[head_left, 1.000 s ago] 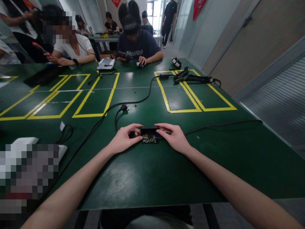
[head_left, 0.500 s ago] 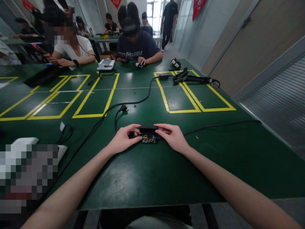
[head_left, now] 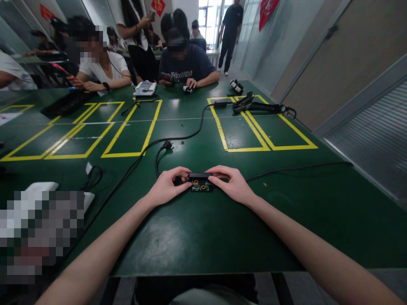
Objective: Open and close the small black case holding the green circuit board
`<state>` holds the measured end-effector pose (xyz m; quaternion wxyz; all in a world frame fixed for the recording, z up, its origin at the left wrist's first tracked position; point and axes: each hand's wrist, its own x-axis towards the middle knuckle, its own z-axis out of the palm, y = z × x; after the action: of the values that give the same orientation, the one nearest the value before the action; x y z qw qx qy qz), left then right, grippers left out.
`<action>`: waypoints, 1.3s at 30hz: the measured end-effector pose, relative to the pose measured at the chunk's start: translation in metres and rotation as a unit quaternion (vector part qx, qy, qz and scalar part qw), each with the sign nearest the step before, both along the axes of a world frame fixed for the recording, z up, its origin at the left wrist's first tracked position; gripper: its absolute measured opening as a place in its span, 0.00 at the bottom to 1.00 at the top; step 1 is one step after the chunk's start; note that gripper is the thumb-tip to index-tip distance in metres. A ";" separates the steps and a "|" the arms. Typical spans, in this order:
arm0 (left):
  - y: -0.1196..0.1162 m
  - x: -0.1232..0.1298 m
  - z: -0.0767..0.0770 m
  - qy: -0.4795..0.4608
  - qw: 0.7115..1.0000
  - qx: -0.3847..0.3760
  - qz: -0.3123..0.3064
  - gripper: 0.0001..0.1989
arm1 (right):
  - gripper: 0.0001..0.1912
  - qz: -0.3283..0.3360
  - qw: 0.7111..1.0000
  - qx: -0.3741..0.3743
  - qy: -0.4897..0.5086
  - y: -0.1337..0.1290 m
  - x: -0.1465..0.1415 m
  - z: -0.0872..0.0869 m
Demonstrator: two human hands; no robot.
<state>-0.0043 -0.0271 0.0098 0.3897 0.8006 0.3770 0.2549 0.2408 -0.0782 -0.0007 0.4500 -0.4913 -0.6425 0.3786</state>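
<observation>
An opened black power adapter (head_left: 201, 187) lies on the green table between my hands, its circuit board with ring-shaped coils exposed. Its long black cover (head_left: 200, 175) is tilted up along the far side. My left hand (head_left: 170, 184) closes on the left end, fingers at the cover and thumb by the board's edge. At the opposite end, my right hand (head_left: 231, 182) pinches the cover, its thumb near the board. The fingertips behind the cover are partly hidden. A short cord with a black plug (head_left: 167, 145) curves out behind my left hand, and a cord (head_left: 299, 168) runs rightward from my right hand.
A long black cable (head_left: 152, 143) crosses the table. Yellow tape rectangles (head_left: 248, 149) mark its far half, with a black hand tool (head_left: 263, 107) on the right ones. White items, partly pixelated, lie at left. Co-workers (head_left: 190, 63) sit across the table.
The cover has tipped slightly toward the board, showing more of its top face. Both hands keep their hold. The view has shifted a little, and a standing person has appeared at the back.
</observation>
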 end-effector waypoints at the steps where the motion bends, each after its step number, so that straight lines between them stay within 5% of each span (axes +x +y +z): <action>1: 0.000 0.000 0.001 0.005 1.000 0.004 0.000 0.16 | 0.12 0.004 1.000 0.005 -0.005 0.000 0.000 0.001; 7: -0.003 -0.002 0.003 0.031 0.997 0.064 -0.021 0.14 | 0.10 0.039 0.997 0.050 -0.042 -0.002 0.003 0.004; 11: -0.003 -0.004 -0.002 0.046 0.994 0.086 -0.045 0.23 | 0.08 0.064 0.991 0.099 -0.057 -0.003 0.005 0.003; 19: -0.005 -0.001 -0.004 0.043 0.985 0.135 -0.093 0.09 | 0.04 0.117 0.978 0.147 -0.090 -0.002 0.008 0.000; 22: -0.005 -0.001 0.000 0.046 0.983 0.149 -0.093 0.09 | 0.05 0.120 0.975 0.153 -0.110 -0.002 0.008 0.000; 28: -0.002 0.000 -0.001 0.071 0.981 0.167 -0.072 0.10 | 0.23 0.114 0.952 0.172 -0.225 -0.003 0.007 -0.002; 39: -0.005 0.012 -0.003 0.166 0.953 0.233 -0.103 0.13 | 0.14 0.098 0.911 0.171 -0.363 -0.001 0.003 -0.004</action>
<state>0.0080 -0.0323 0.0067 0.1479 0.9346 0.2823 0.1578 0.2435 -0.0795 -0.0049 0.2238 -0.4450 -0.8613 0.1002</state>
